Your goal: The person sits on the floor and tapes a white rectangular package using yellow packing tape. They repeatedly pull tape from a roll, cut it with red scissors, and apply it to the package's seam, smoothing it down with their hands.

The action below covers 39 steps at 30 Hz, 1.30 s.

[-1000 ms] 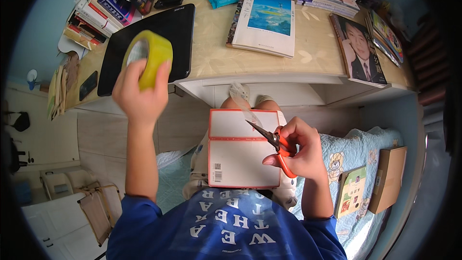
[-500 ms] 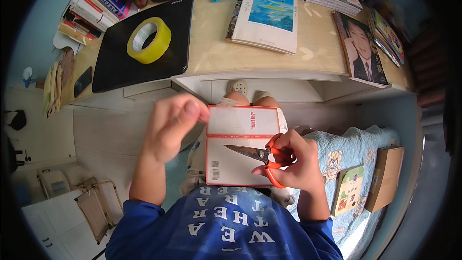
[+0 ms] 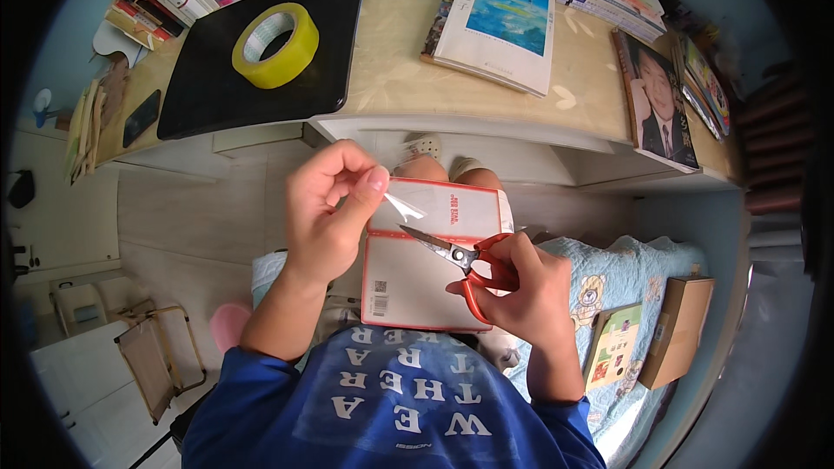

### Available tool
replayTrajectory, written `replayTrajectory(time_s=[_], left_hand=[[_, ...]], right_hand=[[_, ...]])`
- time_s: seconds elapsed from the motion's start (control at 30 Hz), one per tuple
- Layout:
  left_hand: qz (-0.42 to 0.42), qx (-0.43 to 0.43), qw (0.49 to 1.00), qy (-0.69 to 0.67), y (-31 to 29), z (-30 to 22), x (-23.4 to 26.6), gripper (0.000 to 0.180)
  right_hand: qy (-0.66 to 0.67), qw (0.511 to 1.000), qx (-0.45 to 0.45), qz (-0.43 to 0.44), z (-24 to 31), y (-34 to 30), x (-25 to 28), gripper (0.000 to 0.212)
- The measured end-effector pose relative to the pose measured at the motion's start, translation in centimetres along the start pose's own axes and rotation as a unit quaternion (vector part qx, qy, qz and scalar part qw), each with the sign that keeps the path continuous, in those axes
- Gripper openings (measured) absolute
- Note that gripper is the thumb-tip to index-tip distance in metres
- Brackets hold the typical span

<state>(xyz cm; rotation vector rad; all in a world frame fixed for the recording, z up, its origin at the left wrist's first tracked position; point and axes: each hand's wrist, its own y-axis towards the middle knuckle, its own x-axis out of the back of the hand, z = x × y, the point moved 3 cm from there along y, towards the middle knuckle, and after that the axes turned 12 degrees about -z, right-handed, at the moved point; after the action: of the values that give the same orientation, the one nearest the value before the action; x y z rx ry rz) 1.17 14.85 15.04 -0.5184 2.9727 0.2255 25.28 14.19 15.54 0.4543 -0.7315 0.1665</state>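
Landmark: the red-edged book (image 3: 426,282), lying on the person's legs (image 3: 479,179). At its upper left corner the left grip (image 3: 332,210) pinches a clear tape strip (image 3: 405,206) between thumb and forefinger. Over its right half the right grip (image 3: 533,285) is closed around the orange handles of the scissors (image 3: 458,254); the blades look nearly together, though their dark outline leaves this uncertain.

Handling, as judged: the strip is light, limp and sticky, prone to folding; best held by one end. The scissors are rigid and sharp-tipped; hold by the loops. The book seems smooth and stiff-covered; hold by its side edges.

Beyond the book, to its left, the yellow tape roll (image 3: 297,52) rests on a black laptop (image 3: 213,91); likely firm, graspable by the rim.

Containers: a cardboard box (image 3: 678,330), right of the book, appears shut; contents not visible.
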Motion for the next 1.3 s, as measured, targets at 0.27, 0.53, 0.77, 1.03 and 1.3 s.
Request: replayTrajectory(time_s=[0.27,0.53,0.77,1.03,1.3], left_hand=[[-0.122,-0.024,0.989,-0.084,-0.2,2.2,-2.1,0.014],[-0.163,-0.055,0.982,-0.073,0.7,2.8,-0.7,0.011],[-0.152,-0.035,0.983,-0.097,-0.5,2.5,-0.7,0.015],[-0.108,-0.024,0.987,-0.117,-2.0,1.7,-0.5,0.027],[-0.004,0.02,0.996,-0.082,-4.5,0.5,-2.1,0.033]], right_hand=[[-0.013,0.999,-0.045,0.014,-1.0,0.7,1.1,0.045],[0.045,0.994,-0.103,-0.004,-2.5,1.0,0.4,0.046],[-0.154,0.951,-0.158,-0.215,-8.8,8.7,3.6,0.029],[-0.317,0.928,-0.123,-0.15,-14.9,15.4,3.1,0.035],[-0.267,0.937,-0.023,-0.223,-13.7,14.3,4.4,0.028]])
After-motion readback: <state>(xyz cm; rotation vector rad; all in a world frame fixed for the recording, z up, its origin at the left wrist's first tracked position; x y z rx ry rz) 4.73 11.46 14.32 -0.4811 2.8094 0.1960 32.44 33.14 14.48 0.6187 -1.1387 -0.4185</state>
